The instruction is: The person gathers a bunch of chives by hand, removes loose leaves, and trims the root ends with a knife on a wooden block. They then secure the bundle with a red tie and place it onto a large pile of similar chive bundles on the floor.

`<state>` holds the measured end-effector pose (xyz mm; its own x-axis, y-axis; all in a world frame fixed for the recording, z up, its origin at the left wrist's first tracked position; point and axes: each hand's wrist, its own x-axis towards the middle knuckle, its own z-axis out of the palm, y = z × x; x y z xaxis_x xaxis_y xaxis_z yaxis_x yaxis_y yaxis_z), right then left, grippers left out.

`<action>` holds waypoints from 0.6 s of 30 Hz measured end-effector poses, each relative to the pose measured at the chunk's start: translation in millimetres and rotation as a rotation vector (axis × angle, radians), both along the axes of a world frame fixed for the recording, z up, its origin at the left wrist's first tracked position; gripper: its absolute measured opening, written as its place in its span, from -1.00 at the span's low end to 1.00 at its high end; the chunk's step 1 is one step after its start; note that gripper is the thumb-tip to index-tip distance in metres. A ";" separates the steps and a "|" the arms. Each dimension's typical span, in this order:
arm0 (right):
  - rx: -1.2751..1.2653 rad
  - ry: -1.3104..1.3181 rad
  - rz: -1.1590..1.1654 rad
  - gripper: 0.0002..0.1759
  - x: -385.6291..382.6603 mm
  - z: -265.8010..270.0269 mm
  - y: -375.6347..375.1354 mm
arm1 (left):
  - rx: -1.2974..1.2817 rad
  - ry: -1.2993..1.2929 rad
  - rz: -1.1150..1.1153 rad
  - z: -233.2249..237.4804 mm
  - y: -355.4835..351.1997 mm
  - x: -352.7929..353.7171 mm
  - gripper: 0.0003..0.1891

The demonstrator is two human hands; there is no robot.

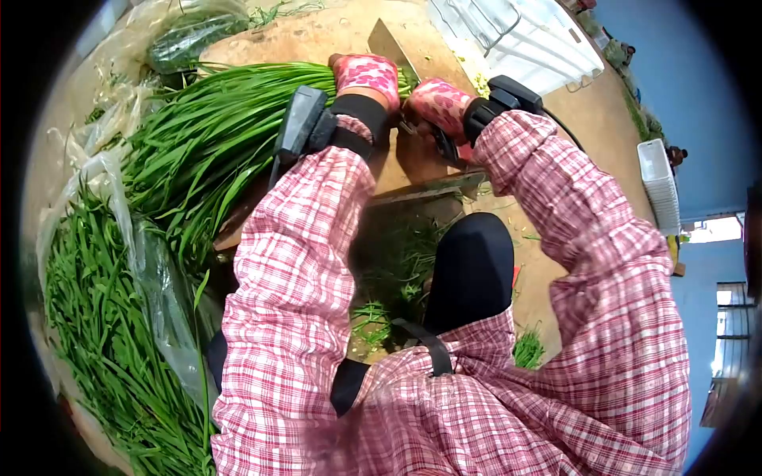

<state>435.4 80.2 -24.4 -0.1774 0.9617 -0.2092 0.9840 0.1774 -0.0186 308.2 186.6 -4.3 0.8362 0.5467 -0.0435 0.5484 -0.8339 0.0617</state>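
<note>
My left hand, in a pink patterned glove, is closed over the cut-end side of a large bunch of long green chives. The leaves fan out to the left across a low wooden board. Close beside it, my right hand, gloved the same way, is curled at the stem ends. A dark-handled tool sticks out below its fingers; its working end is hidden. An upright flat plate stands just beyond both hands.
Clear plastic sheeting separates a second heap of chives at lower left. Bagged greens lie at the back left. A white plastic crate stands back right, with stacked white baskets farther right. Trimmings litter the floor.
</note>
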 end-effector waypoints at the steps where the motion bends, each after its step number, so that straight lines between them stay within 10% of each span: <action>1: 0.092 -0.079 0.030 -0.93 5.9 -10.3 1.2 | -0.037 -0.007 -0.028 5.3 -1.0 -5.0 -0.59; 3: 0.211 0.022 0.086 -0.90 15.0 -34.5 -13.6 | -0.038 -0.039 0.005 -6.9 1.9 2.1 -0.53; 6: -0.214 1.231 -1.117 -0.80 -35.9 9.9 -44.9 | -0.023 0.019 -0.011 -2.6 -0.8 -1.1 -0.40; 8: -0.454 1.607 -1.206 -0.79 -14.1 0.8 -38.1 | 0.024 -0.022 0.010 -6.8 -1.4 0.1 -0.35; 18: 0.136 1.057 -0.950 -0.63 19.1 46.6 -60.1 | -0.022 0.041 -0.037 6.4 -4.0 -2.0 -0.19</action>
<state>454.5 20.1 22.2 0.5233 0.8030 -0.2852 0.2630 -0.4705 -0.8423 306.1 182.6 2.0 0.8530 0.5141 -0.0900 0.5198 -0.8523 0.0578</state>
